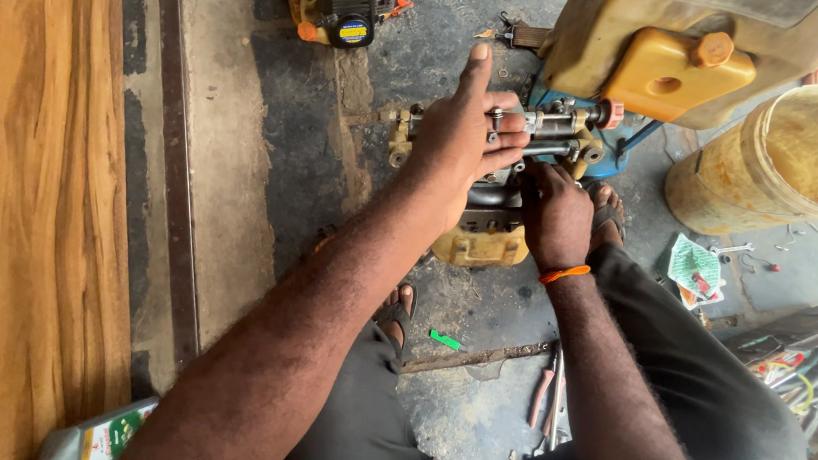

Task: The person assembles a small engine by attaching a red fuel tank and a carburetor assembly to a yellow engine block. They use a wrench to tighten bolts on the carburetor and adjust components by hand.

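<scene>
A round blue-and-yellow label sits on the black engine housing at the floor's far edge. A green-and-white printed packet, roughly square, lies on the floor below the cream bucket. A grey bottle with a green, orange and white label, possibly an oil container, stands at the near-left corner.

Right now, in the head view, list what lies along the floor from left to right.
Wooden board → metal strip → left hand → right hand → yellow tank → bucket
</scene>
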